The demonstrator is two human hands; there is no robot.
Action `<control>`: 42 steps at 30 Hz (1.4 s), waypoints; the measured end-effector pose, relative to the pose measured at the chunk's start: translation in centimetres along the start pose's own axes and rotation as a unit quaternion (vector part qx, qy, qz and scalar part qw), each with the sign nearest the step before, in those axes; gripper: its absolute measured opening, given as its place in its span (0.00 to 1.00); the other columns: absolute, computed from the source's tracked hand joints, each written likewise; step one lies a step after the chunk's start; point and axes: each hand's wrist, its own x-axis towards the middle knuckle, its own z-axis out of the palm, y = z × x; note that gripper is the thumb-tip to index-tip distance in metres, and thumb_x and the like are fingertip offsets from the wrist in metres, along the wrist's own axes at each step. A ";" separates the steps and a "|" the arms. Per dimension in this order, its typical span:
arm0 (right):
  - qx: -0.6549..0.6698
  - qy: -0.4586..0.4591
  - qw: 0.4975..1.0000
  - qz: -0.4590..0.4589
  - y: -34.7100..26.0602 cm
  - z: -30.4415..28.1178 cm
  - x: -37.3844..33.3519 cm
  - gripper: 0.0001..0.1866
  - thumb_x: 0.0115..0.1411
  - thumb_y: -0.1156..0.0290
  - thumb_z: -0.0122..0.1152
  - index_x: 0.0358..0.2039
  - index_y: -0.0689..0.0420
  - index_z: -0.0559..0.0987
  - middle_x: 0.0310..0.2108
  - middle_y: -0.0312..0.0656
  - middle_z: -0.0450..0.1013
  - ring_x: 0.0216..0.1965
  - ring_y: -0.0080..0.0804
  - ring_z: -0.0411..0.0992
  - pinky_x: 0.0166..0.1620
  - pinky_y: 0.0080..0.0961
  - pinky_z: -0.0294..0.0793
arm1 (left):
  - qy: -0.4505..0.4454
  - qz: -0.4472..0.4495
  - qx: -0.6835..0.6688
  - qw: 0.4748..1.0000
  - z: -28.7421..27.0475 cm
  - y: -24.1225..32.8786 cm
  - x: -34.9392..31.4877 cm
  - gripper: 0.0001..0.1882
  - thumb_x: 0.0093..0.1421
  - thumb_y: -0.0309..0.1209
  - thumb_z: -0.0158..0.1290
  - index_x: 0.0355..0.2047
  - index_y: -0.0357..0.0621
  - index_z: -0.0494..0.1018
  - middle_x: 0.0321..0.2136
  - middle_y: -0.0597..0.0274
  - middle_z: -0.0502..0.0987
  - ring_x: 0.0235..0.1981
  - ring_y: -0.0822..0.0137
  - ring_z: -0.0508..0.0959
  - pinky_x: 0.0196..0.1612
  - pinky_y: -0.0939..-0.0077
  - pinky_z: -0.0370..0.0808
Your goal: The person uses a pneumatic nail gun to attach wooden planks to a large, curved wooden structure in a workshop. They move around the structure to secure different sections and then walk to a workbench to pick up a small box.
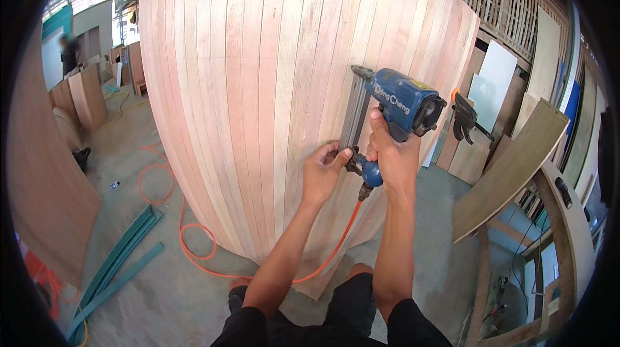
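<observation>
The right hand wraps its fingers round the blue nail gun at two o'clock from centre, while the left hand, toward eight o'clock, pinches the magazine's lower end.

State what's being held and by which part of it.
A blue nail gun: the right hand grips its handle; the left hand is at the lower end of its magazine, its grip unclear.
</observation>
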 end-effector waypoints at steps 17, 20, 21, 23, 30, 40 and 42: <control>-0.008 -0.013 1.000 -0.010 0.0 1.4 -0.2 0.13 0.64 0.63 0.69 0.31 0.59 0.76 0.17 0.31 0.67 0.15 0.18 0.63 0.20 0.20 0.64 | -0.002 -0.037 -0.017 0.999 -1.4 1.1 -0.5 0.25 0.65 0.37 0.63 0.54 0.27 0.75 0.41 0.53 0.83 0.43 0.69 0.80 0.48 0.74 0.77; -0.005 -0.022 1.000 -0.005 -0.1 1.7 -0.5 0.14 0.64 0.62 0.70 0.32 0.58 0.76 0.17 0.31 0.66 0.15 0.18 0.62 0.20 0.20 0.65 | -0.006 -0.043 -0.027 0.999 -1.9 0.8 -0.4 0.26 0.65 0.38 0.63 0.55 0.27 0.75 0.44 0.52 0.83 0.45 0.68 0.81 0.51 0.74 0.76; 0.001 -0.026 1.000 -0.001 -0.1 1.9 -0.7 0.14 0.64 0.62 0.70 0.32 0.58 0.76 0.17 0.31 0.66 0.15 0.18 0.62 0.20 0.20 0.65 | -0.005 -0.042 -0.031 0.999 -2.1 0.6 -0.4 0.27 0.65 0.38 0.63 0.55 0.26 0.75 0.44 0.52 0.83 0.45 0.68 0.81 0.51 0.75 0.76; 0.015 -0.027 0.999 -0.014 0.1 2.4 -0.8 0.13 0.64 0.64 0.69 0.31 0.60 0.77 0.18 0.31 0.68 0.15 0.18 0.63 0.20 0.21 0.63 | -0.002 -0.050 -0.044 0.998 -2.6 1.8 -0.9 0.27 0.65 0.38 0.63 0.55 0.27 0.75 0.44 0.52 0.83 0.45 0.69 0.81 0.51 0.75 0.76; 0.004 -0.037 0.999 -0.017 0.0 3.1 -0.9 0.15 0.63 0.62 0.70 0.31 0.62 0.79 0.18 0.31 0.71 0.15 0.17 0.64 0.19 0.21 0.62 | 0.028 -0.022 -0.040 0.999 -3.2 2.0 -1.0 0.24 0.64 0.35 0.64 0.52 0.26 0.76 0.37 0.55 0.83 0.38 0.71 0.81 0.46 0.76 0.77; 0.017 -0.038 0.999 0.014 -0.8 4.0 -1.4 0.14 0.64 0.62 0.70 0.31 0.58 0.77 0.17 0.31 0.65 0.15 0.19 0.63 0.20 0.21 0.63 | 0.047 -0.029 -0.048 0.997 -4.0 2.0 -1.2 0.28 0.63 0.37 0.65 0.54 0.24 0.75 0.38 0.54 0.83 0.39 0.71 0.81 0.45 0.76 0.78; 0.025 -0.043 0.999 0.008 -0.5 4.1 -1.4 0.14 0.64 0.62 0.70 0.31 0.59 0.77 0.17 0.31 0.65 0.15 0.19 0.63 0.20 0.21 0.63 | 0.044 -0.025 -0.027 0.998 -4.3 1.3 -1.0 0.28 0.63 0.38 0.65 0.54 0.24 0.75 0.37 0.55 0.83 0.37 0.72 0.80 0.43 0.77 0.77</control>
